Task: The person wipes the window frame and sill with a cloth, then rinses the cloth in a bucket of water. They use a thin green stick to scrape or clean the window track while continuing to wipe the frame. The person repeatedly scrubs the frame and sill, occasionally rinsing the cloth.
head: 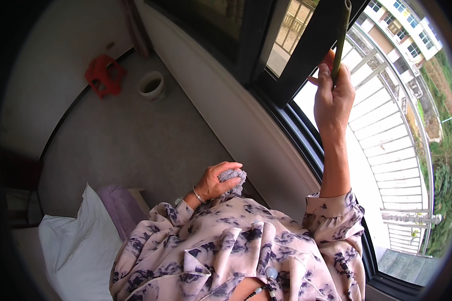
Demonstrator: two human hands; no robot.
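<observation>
My left hand (215,181) is closed around a bunched grey fluffy cloth (232,180) in front of my body. My right hand (333,90) is raised at the window, its fingers around the lower end of a greenish stick (340,45) with a hollow upper end. The stick points up alongside the dark window frame (305,49). Something red-orange shows behind the fingers of my right hand; what it is cannot be told.
A red plastic stool (104,75) and a white bucket (151,87) stand on the grey floor (135,131). White fabric (81,240) and a purple item (120,210) lie at lower left. Beyond the window are a metal railing (391,150) and a building (403,30).
</observation>
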